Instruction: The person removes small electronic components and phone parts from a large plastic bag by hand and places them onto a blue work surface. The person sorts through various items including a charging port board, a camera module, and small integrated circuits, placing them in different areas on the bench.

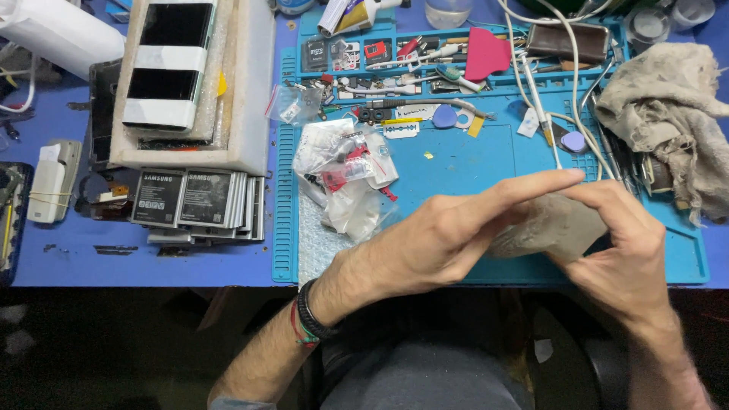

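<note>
My left hand [448, 231] and my right hand [623, 243] meet above the near edge of a blue work mat [471, 163]. Between them they hold a small clear plastic bag [550, 226] with a pale, greyish content I cannot make out. The left fingers stretch over the bag's top; the right fingers pinch its right side. A dark bead bracelet and a red-green cord sit on my left wrist [311, 315].
A heap of small clear bags with red parts [349, 175] lies left of my hands. Tools, picks and cables fill the mat's far tray [425, 57]. A grey rag [672, 114] is at right. Phone batteries [194, 199] and a foam box with phones [190, 76] sit at left.
</note>
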